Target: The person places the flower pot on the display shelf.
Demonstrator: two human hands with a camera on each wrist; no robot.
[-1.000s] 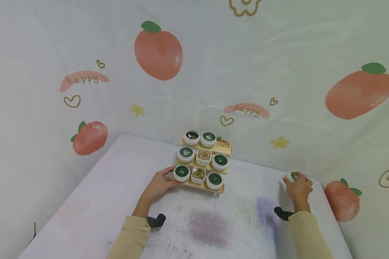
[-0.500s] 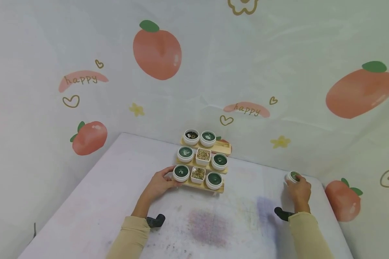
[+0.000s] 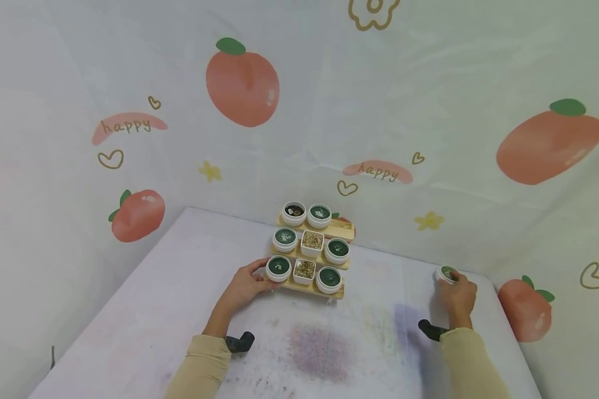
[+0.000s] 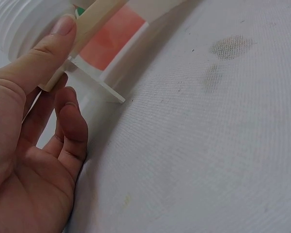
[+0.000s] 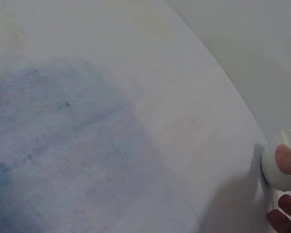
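Note:
At the left end of the lowest tier of a three-tier wooden stand (image 3: 343, 228), my left hand (image 3: 242, 287) holds the board. In the left wrist view its thumb (image 4: 43, 56) lies along the board beside a white ribbed pot (image 4: 26, 26), while the other fingers curl below. That pot, the front-left round one (image 3: 278, 268), has a dark green top. Far to the right, my right hand (image 3: 459, 299) grips a small white round pot (image 3: 444, 274) with a green top, partly hidden by the fingers. The right wrist view shows a thumb on this white pot (image 5: 274, 174).
Several round pots with green or dark tops and two square pots with grainy filling (image 3: 304, 271) fill the tiers. The top tier's right end shows bare wood. Behind the stained white tabletop (image 3: 369, 354) hangs a fruit-printed backdrop (image 3: 299, 138).
My right hand and its round pot have moved slightly left along the table's back edge. The left hand stays on the stand. The head view has shifted a little.

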